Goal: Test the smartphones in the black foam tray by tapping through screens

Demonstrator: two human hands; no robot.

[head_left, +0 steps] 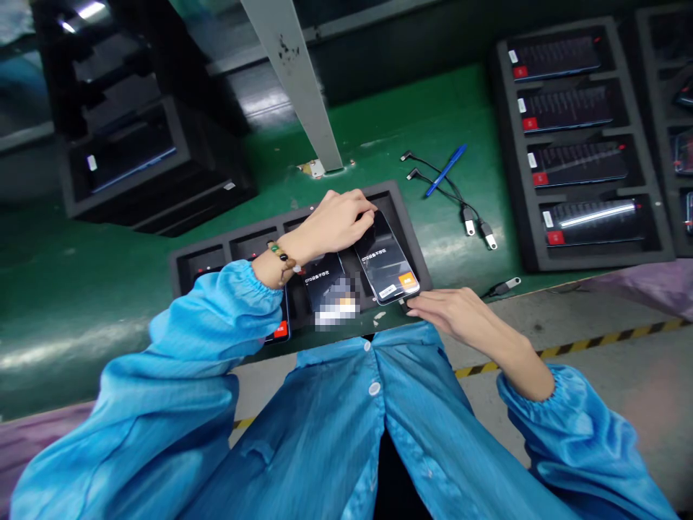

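In the head view a lit smartphone stands tilted in the right-hand slot of a black foam tray. My left hand, a beaded bracelet at its wrist, closes its fingers on the phone's top edge. At the phone's bottom edge, my right hand pinches a small dark cable plug; its tip is mostly hidden by my fingers. I cannot tell whether the plug sits in the port. A second phone lies in the slot beside it, with part of its screen pixelated. Further left, another phone is largely covered by my left sleeve.
Two short adapter cables lie crossed with a blue pen on the green table. A cable end rests at the front edge. Foam trays of phones stand right, stacked trays left. A metal post rises behind.
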